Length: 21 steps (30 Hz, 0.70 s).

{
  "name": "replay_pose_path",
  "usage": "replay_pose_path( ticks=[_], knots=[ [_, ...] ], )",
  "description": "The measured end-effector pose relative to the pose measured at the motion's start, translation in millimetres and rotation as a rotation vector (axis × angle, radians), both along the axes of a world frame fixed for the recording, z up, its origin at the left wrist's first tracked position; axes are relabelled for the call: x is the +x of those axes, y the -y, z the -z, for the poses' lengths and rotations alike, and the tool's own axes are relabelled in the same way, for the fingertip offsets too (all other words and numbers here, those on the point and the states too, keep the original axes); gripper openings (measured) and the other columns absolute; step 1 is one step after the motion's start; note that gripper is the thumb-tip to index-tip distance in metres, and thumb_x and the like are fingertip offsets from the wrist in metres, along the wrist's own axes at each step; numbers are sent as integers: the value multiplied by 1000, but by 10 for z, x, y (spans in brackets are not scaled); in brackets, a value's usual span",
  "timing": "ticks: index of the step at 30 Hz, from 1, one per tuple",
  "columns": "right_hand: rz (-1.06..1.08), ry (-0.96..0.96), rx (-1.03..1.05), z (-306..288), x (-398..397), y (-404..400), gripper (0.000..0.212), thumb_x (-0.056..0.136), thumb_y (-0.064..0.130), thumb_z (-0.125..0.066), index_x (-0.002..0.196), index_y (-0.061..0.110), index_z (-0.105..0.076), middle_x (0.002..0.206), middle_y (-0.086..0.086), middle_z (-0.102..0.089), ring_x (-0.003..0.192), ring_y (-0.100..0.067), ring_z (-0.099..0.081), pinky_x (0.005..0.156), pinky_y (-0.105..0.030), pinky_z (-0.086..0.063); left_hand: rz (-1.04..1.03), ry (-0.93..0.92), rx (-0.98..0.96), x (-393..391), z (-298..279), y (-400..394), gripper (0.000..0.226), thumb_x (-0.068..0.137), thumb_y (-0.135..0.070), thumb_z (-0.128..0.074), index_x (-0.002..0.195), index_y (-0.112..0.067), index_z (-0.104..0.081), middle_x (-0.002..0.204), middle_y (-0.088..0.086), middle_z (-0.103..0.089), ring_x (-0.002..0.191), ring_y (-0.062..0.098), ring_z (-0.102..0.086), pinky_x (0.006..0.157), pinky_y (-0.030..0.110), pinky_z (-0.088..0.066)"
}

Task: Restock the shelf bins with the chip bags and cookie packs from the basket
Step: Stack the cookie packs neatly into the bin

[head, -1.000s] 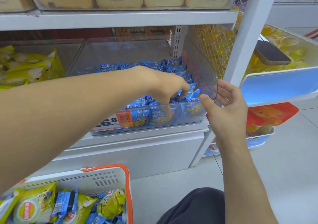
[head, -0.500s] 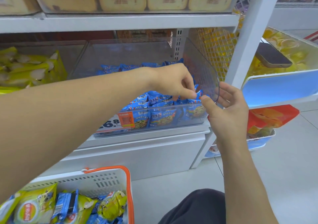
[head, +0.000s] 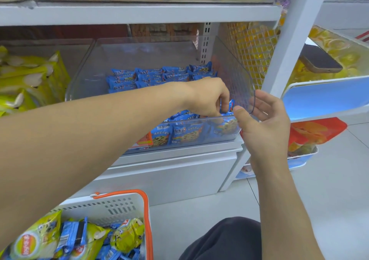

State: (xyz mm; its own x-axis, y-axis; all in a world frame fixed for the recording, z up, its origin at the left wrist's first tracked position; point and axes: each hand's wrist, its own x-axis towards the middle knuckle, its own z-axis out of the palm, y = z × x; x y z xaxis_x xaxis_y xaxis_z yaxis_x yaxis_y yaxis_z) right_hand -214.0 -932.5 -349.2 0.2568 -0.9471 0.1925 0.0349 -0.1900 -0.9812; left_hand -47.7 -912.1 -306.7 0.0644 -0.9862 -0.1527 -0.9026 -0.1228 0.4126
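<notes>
- the clear bin [head: 235, 74] on the lower shelf already holds rows of blue cookie packs [head: 159, 76] along its back and more standing behind its front wall, so this part of the restock looks well under way.
- the left hand [head: 207, 98] reaches over the bin's front edge near its right front corner, fingers curled down and pinching one blue cookie pack [head: 229, 108] that stands among the front row; the pack seems to be in the middle of being seated.
- the right hand [head: 263, 123] is at the bin's right front corner, thumb against the front wall and fingers loosely curved round the rounded side edge, steadying it by the look of it.
- a fair amount is left, i'd judge: the basket [head: 127, 205] on the floor by the shelf's foot holds more blue packs and several yellow chip bags [head: 40, 237].
- the bin [head: 60, 60] to the left holds yellow bags [head: 30, 76]; how full it is cannot be told.
- against the earlier frames, the left hand has lifted from deep in the front row up to the top of the packs, and the right hand has hardly moved from the corner.
</notes>
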Motion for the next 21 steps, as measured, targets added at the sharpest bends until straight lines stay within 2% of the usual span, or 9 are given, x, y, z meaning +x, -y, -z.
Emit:
replay_pose_path(
  ticks=[3,6,11,14,16,17,19,21],
  knots=[
    [4,7,6,5,-1,0,49,80,8,-79,124,17,-59,116,2,-67,104,-5,-66,95,-33,-54,33,19,42,-12,-46,-18,12,84,-18,-76,96,-22,-76,72,-6,-72,46,2,-58,56,16,-45],
    [4,6,9,12,5,1,49,80,7,-78,124,17,-59,116,2,-67,104,-5,-66,96,-37,-54,59,63,139,5,-108,-46,3,85,-27,-77,84,-30,-76,58,-13,-67,48,4,-59,57,18,-45],
    [12,14,4,25,24,11,48,80,8,-78,123,18,-59,113,3,-68,102,-6,-67,94,-41,-55,73,115,163,-22,-87,-24,7,85,-31,-76,79,-31,-75,60,-6,-65,41,1,-50,65,26,-50],
    [21,13,2,31,32,5,48,79,8,-79,121,20,-59,108,8,-67,100,-4,-66,93,-44,-55,72,98,190,-47,-101,-30,16,86,-29,-76,71,-32,-72,53,-10,-64,47,4,-56,71,28,-54],
    [21,12,1,32,25,-6,48,80,8,-78,122,20,-59,109,8,-67,101,-4,-66,94,-43,-55,81,45,201,-39,-112,-83,7,88,-29,-74,82,-32,-75,66,-5,-73,56,7,-64,80,30,-57],
    [17,11,-1,33,17,-13,48,80,8,-78,122,20,-59,111,7,-67,102,-4,-66,95,-42,-55,82,25,168,-27,-114,-117,5,89,-27,-73,91,-30,-76,73,-2,-75,64,9,-68,84,32,-57],
    [14,8,-13,44,-1,-24,48,81,7,-78,124,19,-59,113,6,-67,104,-4,-66,96,-38,-54,40,27,25,7,-116,-204,17,91,-23,-68,106,-24,-75,87,-2,-76,79,8,-69,86,29,-55],
    [44,10,-26,65,-8,-49,44,81,7,-77,121,17,-60,112,5,-68,104,-7,-66,93,-33,-55,-46,22,-203,-12,-142,-377,19,93,-21,-64,108,-18,-74,93,-5,-74,74,-8,-62,73,8,-47]
  ],
)
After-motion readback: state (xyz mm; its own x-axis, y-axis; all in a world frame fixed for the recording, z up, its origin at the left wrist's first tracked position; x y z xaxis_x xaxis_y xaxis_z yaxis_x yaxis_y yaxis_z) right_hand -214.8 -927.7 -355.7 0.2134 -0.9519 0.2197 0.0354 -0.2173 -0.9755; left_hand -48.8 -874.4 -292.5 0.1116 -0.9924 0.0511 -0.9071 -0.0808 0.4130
